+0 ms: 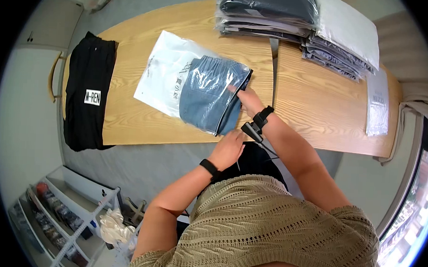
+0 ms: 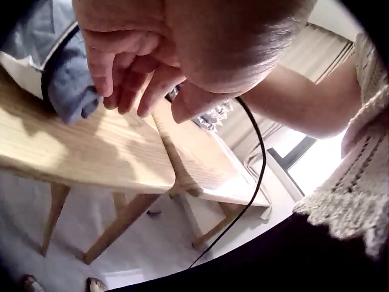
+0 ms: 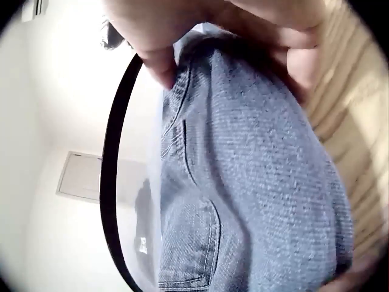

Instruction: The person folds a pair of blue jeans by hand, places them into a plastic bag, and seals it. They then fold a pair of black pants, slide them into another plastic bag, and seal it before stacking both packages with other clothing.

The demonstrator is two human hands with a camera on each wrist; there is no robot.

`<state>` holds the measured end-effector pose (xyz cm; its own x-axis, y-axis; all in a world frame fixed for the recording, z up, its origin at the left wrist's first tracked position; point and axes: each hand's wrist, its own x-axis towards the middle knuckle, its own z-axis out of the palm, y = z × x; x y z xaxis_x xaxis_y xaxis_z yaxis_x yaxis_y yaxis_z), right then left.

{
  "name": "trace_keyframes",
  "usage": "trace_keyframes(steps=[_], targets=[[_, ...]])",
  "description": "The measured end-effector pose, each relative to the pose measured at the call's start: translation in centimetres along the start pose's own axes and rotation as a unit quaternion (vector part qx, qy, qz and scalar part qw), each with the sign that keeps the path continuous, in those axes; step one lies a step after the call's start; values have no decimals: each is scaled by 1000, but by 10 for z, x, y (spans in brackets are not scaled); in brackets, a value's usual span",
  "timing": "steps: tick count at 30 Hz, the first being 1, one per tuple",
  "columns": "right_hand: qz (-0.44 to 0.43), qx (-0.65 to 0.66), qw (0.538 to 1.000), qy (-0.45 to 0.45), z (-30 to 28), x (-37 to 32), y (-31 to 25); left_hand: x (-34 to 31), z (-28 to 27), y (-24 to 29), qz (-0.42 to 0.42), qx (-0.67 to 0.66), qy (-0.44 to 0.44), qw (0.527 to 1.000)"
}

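Note:
Folded blue jeans point(image 1: 203, 101) lie mostly inside a plastic bag point(image 1: 162, 63), white at its far end and see-through over the denim. Its black-edged mouth faces my body, and a fold of denim sticks out there. My right hand point(image 1: 250, 102) pinches the jeans at the mouth's right end; in the right wrist view the thumb is on one side of the denim point(image 3: 261, 152) and the fingers on the other. By the lower end of the mouth is my left hand point(image 1: 228, 149), its fingers relaxed and holding nothing in the left wrist view.
Black folded trousers point(image 1: 88, 78) with an "M-REN" label hang over the table's left edge. Stacks of bagged dark clothes point(image 1: 266, 15) and a white-bagged pile point(image 1: 350, 29) stand at the back right. A flat packet point(image 1: 377, 103) lies far right. Bins point(image 1: 69, 213) stand lower left.

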<state>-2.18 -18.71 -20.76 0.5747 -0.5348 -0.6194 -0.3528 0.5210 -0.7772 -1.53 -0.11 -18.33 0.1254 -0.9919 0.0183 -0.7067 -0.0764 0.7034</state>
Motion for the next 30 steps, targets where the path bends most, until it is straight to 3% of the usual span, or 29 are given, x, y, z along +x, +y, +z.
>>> trace_keyframes(steps=[3,6,8,15,18,22,24,26,30], targets=[[140,134,973,-126,-5,3,-8,6,26,4,-28,1,12,1000],[147,156,968,-131,-1,3,-5,14,42,0,-69,33,73,994],[146,197,959,-141,4,-2,-4,21,34,2,-201,62,110,971],[141,304,940,-62,13,-11,13,6,44,-9,-265,229,98,932],[111,341,932,-46,15,-18,21,2,34,-12,-355,177,35,917],[81,388,918,-19,27,-21,35,-9,37,-24,-355,211,23,911],[75,389,918,-19,36,-19,38,-12,36,-26,-302,283,68,908],[71,430,900,19,47,-11,39,-12,33,-25,-304,281,74,907],[66,407,911,-30,44,33,70,-11,34,-25,-340,247,29,907]])
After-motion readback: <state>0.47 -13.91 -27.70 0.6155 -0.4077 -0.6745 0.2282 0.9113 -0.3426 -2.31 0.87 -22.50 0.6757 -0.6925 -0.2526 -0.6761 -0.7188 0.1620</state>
